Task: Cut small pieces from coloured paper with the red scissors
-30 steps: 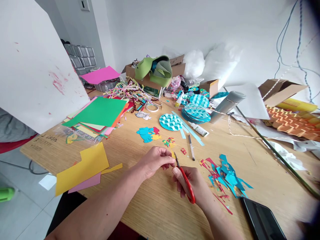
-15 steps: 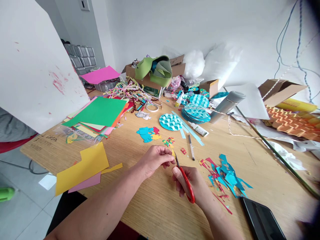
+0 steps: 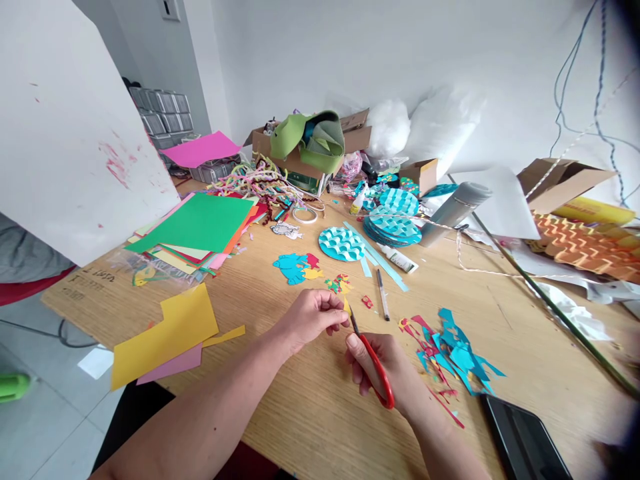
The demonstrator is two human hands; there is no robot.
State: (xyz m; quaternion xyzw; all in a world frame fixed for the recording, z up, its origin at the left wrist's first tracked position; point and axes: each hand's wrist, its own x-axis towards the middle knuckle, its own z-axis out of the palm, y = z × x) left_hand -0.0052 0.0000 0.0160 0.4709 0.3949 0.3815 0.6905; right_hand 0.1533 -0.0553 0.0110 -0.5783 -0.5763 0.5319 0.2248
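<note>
Between its fingertips my left hand (image 3: 320,316) pinches a small piece of yellow paper (image 3: 347,305), mostly hidden by the fingers. My right hand (image 3: 381,363) is closed round red-handled scissors (image 3: 379,367), whose dark blades point up and left, touching or very near the yellow piece. Just beyond the hands lie tiny coloured cut-outs (image 3: 339,283), a red paper piece (image 3: 367,302) and a pen (image 3: 383,295). Blue, red and yellow paper fish shapes (image 3: 293,268) lie farther back. Right of the scissors are blue paper scraps (image 3: 457,353) with red bits.
Yellow paper (image 3: 165,337) lies at the left, below a stack topped by a green sheet (image 3: 195,223). Blue patterned discs (image 3: 343,244), a glue bottle (image 3: 399,259) and a grey cylinder (image 3: 457,210) stand behind. A phone (image 3: 525,437) lies at the front right, near a long green stem (image 3: 550,300).
The scissors' handles have shifted slightly right and down with my right hand. My left hand stays almost still, holding the yellow paper.
</note>
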